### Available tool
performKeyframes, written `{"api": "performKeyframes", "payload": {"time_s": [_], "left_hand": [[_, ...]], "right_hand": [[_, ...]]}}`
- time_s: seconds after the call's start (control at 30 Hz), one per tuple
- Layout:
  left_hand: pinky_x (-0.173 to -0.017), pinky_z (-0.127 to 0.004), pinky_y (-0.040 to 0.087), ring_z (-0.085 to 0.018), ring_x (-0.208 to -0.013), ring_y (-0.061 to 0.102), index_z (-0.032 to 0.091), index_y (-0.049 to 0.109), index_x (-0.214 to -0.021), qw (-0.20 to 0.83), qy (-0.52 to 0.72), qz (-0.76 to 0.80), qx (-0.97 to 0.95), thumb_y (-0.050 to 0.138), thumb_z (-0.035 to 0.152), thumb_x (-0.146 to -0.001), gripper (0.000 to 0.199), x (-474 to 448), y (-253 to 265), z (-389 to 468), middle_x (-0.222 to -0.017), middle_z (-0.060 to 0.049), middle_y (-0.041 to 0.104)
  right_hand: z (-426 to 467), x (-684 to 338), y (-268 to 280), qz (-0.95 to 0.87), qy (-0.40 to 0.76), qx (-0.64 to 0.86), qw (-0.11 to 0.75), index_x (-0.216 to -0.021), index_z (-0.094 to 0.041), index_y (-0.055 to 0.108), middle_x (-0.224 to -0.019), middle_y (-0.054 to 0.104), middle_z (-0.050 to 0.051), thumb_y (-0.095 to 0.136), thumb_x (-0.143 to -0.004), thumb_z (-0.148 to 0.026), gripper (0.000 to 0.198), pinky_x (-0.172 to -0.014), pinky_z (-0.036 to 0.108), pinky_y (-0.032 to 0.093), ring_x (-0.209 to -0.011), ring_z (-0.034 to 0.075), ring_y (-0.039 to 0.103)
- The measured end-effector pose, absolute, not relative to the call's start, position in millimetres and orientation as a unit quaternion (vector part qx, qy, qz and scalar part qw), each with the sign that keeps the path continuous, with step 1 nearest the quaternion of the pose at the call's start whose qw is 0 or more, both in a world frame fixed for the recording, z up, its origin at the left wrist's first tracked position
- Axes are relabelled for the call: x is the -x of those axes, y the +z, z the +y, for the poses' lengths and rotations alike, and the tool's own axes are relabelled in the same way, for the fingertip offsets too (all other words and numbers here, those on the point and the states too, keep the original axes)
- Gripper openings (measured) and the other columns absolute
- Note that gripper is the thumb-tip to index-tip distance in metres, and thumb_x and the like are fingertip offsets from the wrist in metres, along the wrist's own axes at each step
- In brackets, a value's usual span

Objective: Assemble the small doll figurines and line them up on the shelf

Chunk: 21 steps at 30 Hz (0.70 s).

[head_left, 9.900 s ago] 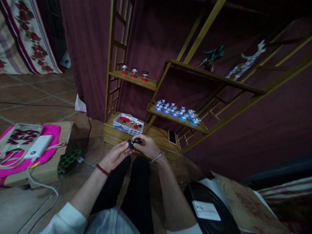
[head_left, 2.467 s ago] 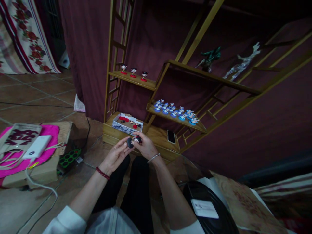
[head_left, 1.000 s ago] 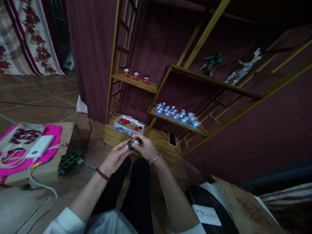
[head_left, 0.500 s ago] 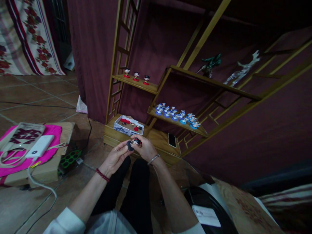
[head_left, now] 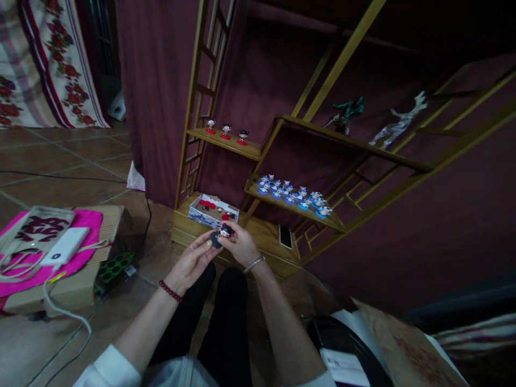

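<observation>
Between my hands is a small black-haired figurine (head_left: pixel 224 231) with a dark round base (head_left: pixel 215 239). My left hand (head_left: pixel 195 259) pinches the base between thumb and fingers. My right hand (head_left: pixel 241 244) grips the figurine by its head and body. The base and figurine touch or nearly touch; the exact joint is too small to make out. Just beyond my hands, a shallow patterned box (head_left: pixel 207 216) holds red round bases and several small figurine parts. On the upper left shelf, three figurines (head_left: pixel 226 130) stand on red bases.
Several blue-based figurines (head_left: pixel 289 192) crowd the middle shelf (head_left: pixel 332 219). A phone (head_left: pixel 285 236) lies on the bottom ledge. A green statue (head_left: pixel 345 114) and a clear one (head_left: pixel 401 121) stand above. At left, a power bank (head_left: pixel 66 246) rests on a cloth-covered carton (head_left: pixel 64 293).
Both hands stay together at nearly the same place, holding the figurine and its base. The dark base has turned to face up a little more. The view has shifted slightly.
</observation>
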State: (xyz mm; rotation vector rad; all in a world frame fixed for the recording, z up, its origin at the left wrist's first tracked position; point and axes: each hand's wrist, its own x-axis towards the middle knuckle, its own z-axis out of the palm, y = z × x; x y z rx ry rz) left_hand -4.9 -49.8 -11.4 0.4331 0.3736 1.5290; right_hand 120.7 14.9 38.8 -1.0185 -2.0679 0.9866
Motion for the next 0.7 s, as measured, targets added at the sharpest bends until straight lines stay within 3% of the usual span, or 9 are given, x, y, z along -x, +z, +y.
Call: {"api": "performKeyframes", "payload": {"time_s": [0.5,0.7], "left_hand": [[-0.096,-0.035,0.038,-0.018,-0.098,0.058,0.012,0.064,-0.101,0.683,0.676,0.186,-0.203,0.064,0.014,-0.072,0.028,10,-10,-34,-0.105,-0.01,0.064],[-0.096,-0.035,0.038,-0.018,-0.099,0.057,0.013,0.063,-0.1,0.678,0.677,0.192,-0.211,0.065,0.014,-0.072,0.028,13,0,-26,-0.106,-0.009,0.064]], "right_hand": [[31,-114,49,-0.802,0.354,0.378,0.296,-0.102,-0.021,0.06,-0.076,0.063,-0.001,0.06,-0.068,-0.022,0.035,-0.054,0.021,0.046,-0.054,0.009,0.054],[39,-114,55,-0.798,0.37,0.367,0.302,-0.105,-0.023,0.059,-0.084,0.063,0.0,0.059,-0.069,-0.021,0.037,-0.059,0.024,0.049,-0.062,0.011,0.057]]}}
